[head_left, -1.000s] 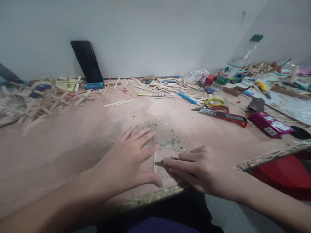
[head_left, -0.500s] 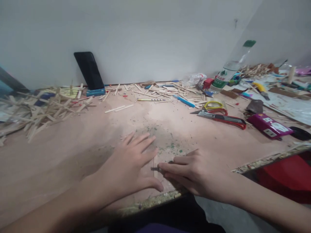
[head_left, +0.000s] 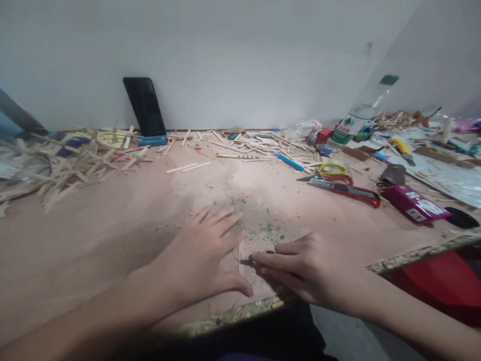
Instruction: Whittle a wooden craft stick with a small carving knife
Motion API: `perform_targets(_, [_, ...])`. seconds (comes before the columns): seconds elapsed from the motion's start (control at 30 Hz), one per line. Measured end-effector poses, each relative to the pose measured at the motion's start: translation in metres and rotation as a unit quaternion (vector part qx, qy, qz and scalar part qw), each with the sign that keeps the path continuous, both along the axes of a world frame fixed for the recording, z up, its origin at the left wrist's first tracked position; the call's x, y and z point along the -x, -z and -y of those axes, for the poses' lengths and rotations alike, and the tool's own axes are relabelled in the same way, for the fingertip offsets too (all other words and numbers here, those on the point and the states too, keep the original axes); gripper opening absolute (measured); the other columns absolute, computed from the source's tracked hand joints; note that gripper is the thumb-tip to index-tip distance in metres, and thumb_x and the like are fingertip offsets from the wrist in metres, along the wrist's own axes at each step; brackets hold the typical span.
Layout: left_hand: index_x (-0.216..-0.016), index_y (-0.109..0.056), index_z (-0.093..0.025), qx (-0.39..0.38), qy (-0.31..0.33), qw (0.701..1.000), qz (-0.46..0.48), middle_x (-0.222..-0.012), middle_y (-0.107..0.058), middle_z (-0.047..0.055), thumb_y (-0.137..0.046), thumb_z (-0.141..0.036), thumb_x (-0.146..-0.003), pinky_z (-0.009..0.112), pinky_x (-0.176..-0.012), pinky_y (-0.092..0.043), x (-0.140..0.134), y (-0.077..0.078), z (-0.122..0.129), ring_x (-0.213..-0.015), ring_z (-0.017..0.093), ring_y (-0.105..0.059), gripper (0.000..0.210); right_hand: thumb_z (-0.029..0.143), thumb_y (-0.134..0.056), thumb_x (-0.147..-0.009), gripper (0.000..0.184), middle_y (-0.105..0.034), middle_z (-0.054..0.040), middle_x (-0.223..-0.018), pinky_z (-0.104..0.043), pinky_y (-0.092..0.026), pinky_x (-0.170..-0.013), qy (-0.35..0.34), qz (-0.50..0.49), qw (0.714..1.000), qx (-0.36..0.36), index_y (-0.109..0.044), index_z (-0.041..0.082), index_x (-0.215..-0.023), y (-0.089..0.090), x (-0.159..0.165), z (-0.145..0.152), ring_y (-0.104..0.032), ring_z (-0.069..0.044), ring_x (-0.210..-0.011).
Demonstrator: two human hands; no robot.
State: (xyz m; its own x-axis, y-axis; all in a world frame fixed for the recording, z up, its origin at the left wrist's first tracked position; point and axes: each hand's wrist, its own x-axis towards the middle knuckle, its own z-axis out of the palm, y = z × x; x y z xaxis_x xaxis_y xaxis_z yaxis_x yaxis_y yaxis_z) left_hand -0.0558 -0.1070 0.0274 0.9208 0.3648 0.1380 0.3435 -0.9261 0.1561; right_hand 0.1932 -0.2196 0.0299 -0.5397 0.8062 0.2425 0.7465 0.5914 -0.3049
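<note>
My left hand [head_left: 203, 255] lies on the table with its fingers spread and thumb out, beside a thin wooden stick [head_left: 241, 250]. The stick lies pointing away from me near the front edge. My right hand [head_left: 300, 265] is closed around a slim dark tool with a flat metal tip [head_left: 246, 262]. That tip rests on or just over the stick from its right side; I cannot tell whether it touches. Most of the tool is hidden in my fingers. Small green flecks [head_left: 268, 228] are scattered just beyond both hands.
A heap of wooden sticks [head_left: 82, 165] lies left, a phone [head_left: 145, 106] leans on the wall, and more sticks lie along the back. Scissors [head_left: 332, 169], a red cutter knife [head_left: 347, 190], a purple packet [head_left: 413, 203] and a tilted bottle [head_left: 347, 125] are right.
The tool's tip has drawn back a little to the right; before, it reached across the stick. My left hand keeps its spread pose, and the view has shifted slightly.
</note>
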Motion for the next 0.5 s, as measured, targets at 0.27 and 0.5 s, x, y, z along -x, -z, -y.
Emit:
perform_targets(0.27, [-0.14, -0.075, -0.015, -0.03, 0.023, 0.999, 0.022, -0.154, -0.068, 0.023, -0.069, -0.09, -0.085, 0.073, -0.121, -0.05, 0.0, -0.004, -0.001, -0.145, 0.046, -0.064, 0.093, 0.027, -0.048, -0.119, 0.031, -0.063, 0.0021, -0.07, -0.032, -0.027, -0.053, 0.004, 0.004, 0.999, -0.052, -0.077, 0.017, -0.115, 0.001, 0.002, -0.001, -0.048, -0.011, -0.051])
perform_targets(0.5, [-0.135, -0.073, -0.016, -0.062, 0.025, 0.993, 0.097, -0.135, -0.081, 0.015, -0.047, -0.071, -0.11, 0.059, -0.118, -0.052, 0.001, -0.007, -0.001, -0.127, 0.034, -0.075, 0.066, 0.023, -0.048, -0.118, 0.034, -0.065, 0.001, -0.068, -0.028, -0.035, -0.051, 0.035, -0.073, 0.996, -0.045, -0.078, 0.015, -0.129, -0.002, -0.017, 0.008, -0.061, -0.012, -0.053])
